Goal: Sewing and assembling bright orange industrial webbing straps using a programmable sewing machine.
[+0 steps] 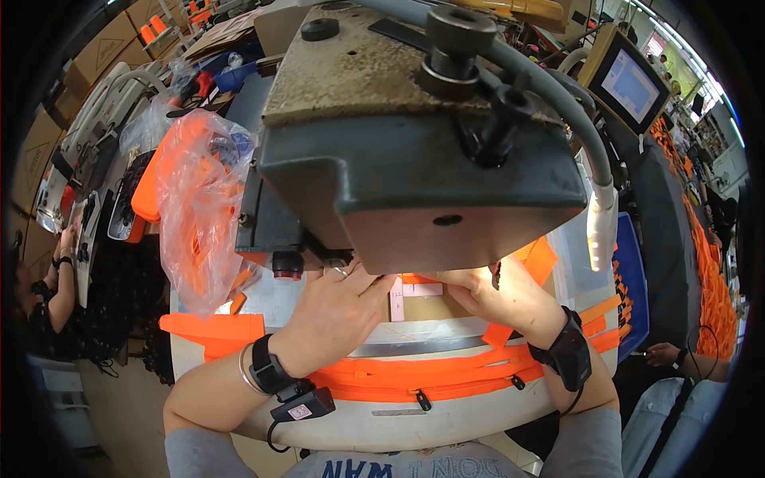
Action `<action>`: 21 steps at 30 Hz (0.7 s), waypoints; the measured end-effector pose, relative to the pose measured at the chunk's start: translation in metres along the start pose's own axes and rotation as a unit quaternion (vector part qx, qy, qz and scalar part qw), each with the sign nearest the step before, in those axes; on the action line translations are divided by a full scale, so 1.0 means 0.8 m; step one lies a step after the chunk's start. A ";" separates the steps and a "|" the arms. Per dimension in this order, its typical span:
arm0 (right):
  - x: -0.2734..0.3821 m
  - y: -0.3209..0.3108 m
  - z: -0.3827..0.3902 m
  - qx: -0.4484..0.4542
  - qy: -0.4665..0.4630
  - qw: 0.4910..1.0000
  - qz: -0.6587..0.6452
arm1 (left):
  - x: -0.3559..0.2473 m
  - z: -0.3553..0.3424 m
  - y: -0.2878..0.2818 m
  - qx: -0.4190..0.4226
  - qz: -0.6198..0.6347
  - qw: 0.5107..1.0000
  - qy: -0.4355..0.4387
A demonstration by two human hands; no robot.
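The dark head of a sewing machine [446, 183] hangs over both my hands. Beneath its front edge, my left hand [339, 311] has bent fingers drawn together. Their tips and whatever they grip are hidden. From the other side my right hand [510, 295] reaches in, fingers closed and mostly covered by the machine. A narrow orange strip [416, 279] shows between the hands. Just below it are pale pink marked labels [397, 301] on a tan plate [434, 309]. Orange zipper tapes [358, 380] with black sliders [423, 400] run across the table edge below my wrists.
Clear plastic bag [203, 215] with orange material lies left of the machine. An orange fabric piece [215, 331] rests near my left forearm. At right stand a blue bin [632, 279] and a screen [629, 84]. Other people's hands show at left [68, 239] and right [663, 353].
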State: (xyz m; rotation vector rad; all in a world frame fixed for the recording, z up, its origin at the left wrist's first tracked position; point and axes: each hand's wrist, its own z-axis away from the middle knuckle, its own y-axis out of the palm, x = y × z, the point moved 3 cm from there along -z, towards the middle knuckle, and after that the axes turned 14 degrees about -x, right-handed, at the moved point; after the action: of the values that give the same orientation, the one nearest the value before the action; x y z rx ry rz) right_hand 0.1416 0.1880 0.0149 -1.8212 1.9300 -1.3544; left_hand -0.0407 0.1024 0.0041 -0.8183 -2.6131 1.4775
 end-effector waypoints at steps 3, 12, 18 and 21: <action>0.000 0.000 -0.001 0.016 0.012 1.000 0.009 | 0.000 0.000 -0.001 -0.001 0.000 1.000 -0.004; 0.000 0.002 -0.001 0.007 0.008 1.000 0.003 | 0.000 -0.003 -0.003 -0.012 -0.035 0.998 0.052; 0.002 0.001 0.000 0.002 0.021 1.000 0.007 | -0.006 -0.006 -0.004 0.000 -0.033 0.997 0.071; 0.002 -0.001 0.001 0.022 0.017 0.999 0.037 | -0.008 -0.006 -0.003 0.027 -0.040 0.996 0.072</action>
State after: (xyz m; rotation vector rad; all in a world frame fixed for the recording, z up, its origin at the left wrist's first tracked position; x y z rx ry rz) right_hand 0.1422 0.1865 0.0158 -1.6998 1.9477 -1.4006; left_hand -0.0352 0.1025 0.0104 -0.7733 -2.4615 1.4060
